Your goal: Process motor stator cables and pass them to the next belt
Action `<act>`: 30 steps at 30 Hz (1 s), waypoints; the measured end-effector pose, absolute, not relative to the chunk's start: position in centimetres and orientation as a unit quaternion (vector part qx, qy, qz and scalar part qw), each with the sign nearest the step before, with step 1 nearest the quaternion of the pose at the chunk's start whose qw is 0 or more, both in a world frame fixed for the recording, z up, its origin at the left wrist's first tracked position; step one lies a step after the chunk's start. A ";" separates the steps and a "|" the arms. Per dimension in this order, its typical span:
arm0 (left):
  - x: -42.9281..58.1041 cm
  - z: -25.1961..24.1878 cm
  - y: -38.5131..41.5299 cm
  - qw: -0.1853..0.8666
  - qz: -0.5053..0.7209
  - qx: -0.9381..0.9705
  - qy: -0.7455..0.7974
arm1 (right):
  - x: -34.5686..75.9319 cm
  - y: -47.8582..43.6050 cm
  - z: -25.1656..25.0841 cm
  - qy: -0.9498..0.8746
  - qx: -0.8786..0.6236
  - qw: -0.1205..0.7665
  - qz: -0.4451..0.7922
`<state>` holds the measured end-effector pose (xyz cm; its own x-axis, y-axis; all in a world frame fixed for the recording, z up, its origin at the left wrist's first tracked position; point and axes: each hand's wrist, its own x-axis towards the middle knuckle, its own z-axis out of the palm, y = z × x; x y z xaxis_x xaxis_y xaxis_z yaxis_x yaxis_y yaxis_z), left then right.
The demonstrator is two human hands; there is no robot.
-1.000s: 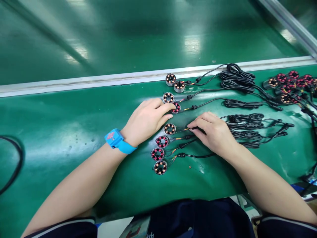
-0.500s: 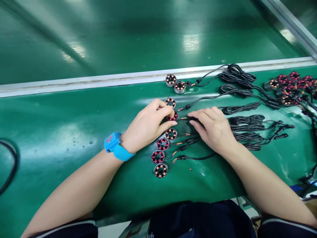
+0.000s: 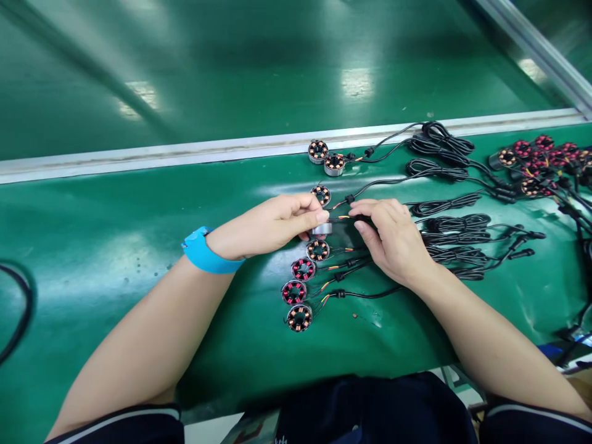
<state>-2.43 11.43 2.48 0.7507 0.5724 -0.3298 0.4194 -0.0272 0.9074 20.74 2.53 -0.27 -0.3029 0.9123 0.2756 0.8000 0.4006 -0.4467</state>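
Note:
My left hand (image 3: 287, 222) pinches a motor stator (image 3: 322, 229), tilted so that its silver side wall shows. Its windings are mostly hidden by my fingers. Coloured wires run from it to the right, where my right hand (image 3: 393, 237) grips the black cable at its start; that grip hides part of the cable. Just beyond my left fingers lies a copper-wound stator (image 3: 320, 195). On the near side another copper stator (image 3: 318, 250), two red-wound stators (image 3: 303, 269) and a further copper one (image 3: 300, 317) lie in a slanting row.
Two copper stators (image 3: 333, 163) lie near the metal strip (image 3: 185, 161) at the back. Bundled black cables (image 3: 456, 238) lie beyond my right hand. A pile of red and copper stators (image 3: 543, 154) is at the far right, and a black cable loop (image 3: 28, 302) at the left edge.
My left hand has turned over the stator between its fingers, so its silver side shows instead of its red windings. My right hand has stayed nearly in place on the cable.

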 end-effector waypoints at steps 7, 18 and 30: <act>-3.0 2.7 10.2 0.324 0.169 0.847 0.386 | 20.6 2.5 -0.2 -0.810 -0.518 0.243 0.126; -3.6 1.6 9.3 0.157 0.252 0.902 0.315 | 20.7 2.2 0.0 -0.812 -0.497 0.289 0.100; -4.0 1.1 9.7 0.222 0.196 0.902 0.313 | 20.8 2.5 0.0 -0.803 -0.524 0.238 0.152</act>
